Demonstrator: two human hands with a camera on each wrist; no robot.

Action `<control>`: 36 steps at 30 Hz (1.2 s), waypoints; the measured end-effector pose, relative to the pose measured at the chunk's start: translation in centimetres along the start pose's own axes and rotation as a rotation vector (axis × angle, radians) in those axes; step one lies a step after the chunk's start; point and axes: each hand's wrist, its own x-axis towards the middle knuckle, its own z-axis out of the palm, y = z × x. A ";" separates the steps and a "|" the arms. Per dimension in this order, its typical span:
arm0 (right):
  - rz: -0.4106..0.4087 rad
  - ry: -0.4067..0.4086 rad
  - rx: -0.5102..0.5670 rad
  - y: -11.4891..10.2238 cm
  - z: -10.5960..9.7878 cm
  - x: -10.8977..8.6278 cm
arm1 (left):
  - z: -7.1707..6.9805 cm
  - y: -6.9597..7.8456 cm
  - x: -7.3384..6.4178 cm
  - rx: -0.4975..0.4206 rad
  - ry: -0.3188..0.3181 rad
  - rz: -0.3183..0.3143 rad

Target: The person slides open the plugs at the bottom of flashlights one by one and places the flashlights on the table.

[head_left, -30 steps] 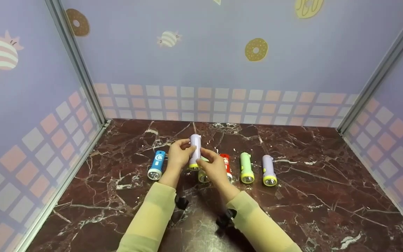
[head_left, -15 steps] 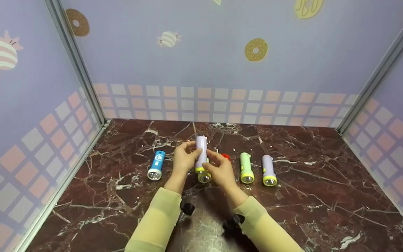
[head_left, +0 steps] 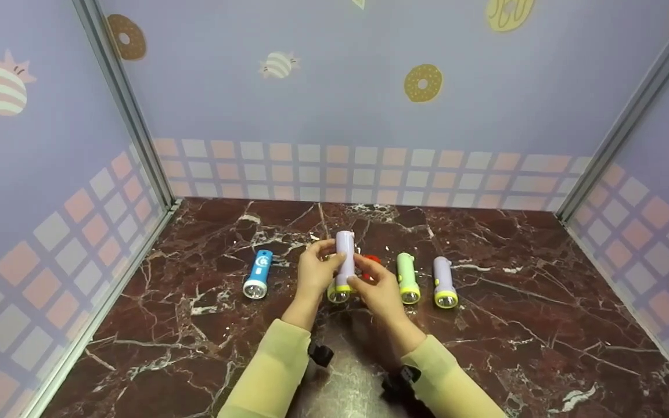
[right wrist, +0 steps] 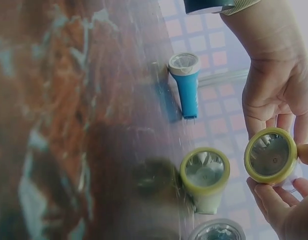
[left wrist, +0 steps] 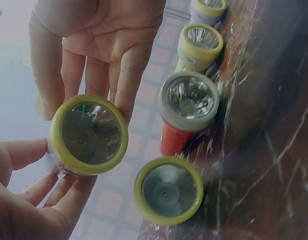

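A lavender flashlight [head_left: 345,261] with a yellow rim stands nearly upright between both hands, lens end down. My left hand [head_left: 318,273] pinches it from the left, fingers behind and thumb in front. From the right, my right hand [head_left: 382,291] pinches its lower part between thumb and fingers. Its lens [left wrist: 89,132] looks unlit in the left wrist view. Behind it on the table is a pale green flashlight [right wrist: 204,172] with a yellow rim, its body mostly hidden in the head view. A red flashlight [left wrist: 176,140] with a grey rim is partly covered by my right hand.
At the left end of the row lies a blue flashlight [head_left: 259,271] with a white rim. To the right are a green flashlight [head_left: 407,276] and another lavender flashlight [head_left: 443,281]. Patterned panels [head_left: 358,104] enclose the dark marbled table [head_left: 520,325] at the back and sides.
Both hands have shifted right and slightly toward me with the lavender flashlight, which now overlaps the green one behind it. My right hand covers more of the red flashlight. The other flashlights stay put.
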 end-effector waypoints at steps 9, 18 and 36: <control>0.023 -0.012 0.059 0.0 -1.3 -1.0 | 0.8 0.2 -1.1 -0.058 -0.053 -0.010; -0.009 -0.033 -0.013 0.4 -2.4 -1.9 | 1.3 0.1 -1.9 -0.007 -0.079 0.004; -0.064 -0.089 0.020 1.1 -3.2 -2.4 | 1.5 -0.5 -2.3 -0.019 -0.131 0.116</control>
